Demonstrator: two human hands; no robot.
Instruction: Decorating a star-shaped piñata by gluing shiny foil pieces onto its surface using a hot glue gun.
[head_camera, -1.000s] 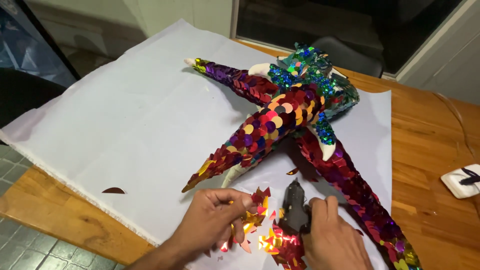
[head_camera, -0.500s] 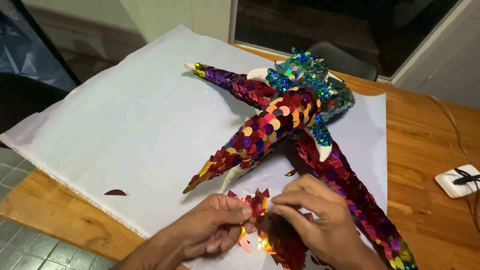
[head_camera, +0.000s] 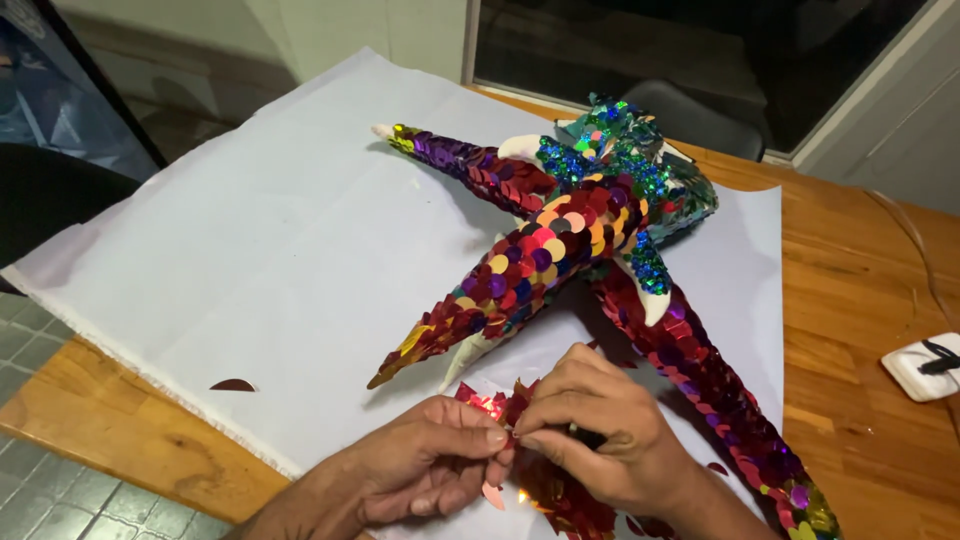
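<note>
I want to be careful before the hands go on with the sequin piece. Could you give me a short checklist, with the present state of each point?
1. Left hand and right hand both pinch the red sequin piece: ok.
2. White sheet lies under the work: ok.
3. Sequin figure rests on the sheet, apart from both hands: ok.
4. Loose red sequin at the sheet's edge, not collected: not ok.
5. Glue on the piece: cannot tell.
6. White plug box away from the work: ok.

Wooden table (head_camera: 860, 300), white cloth sheet (head_camera: 260, 260) spread over it — white socket block (head_camera: 918, 366) at right edge
</note>
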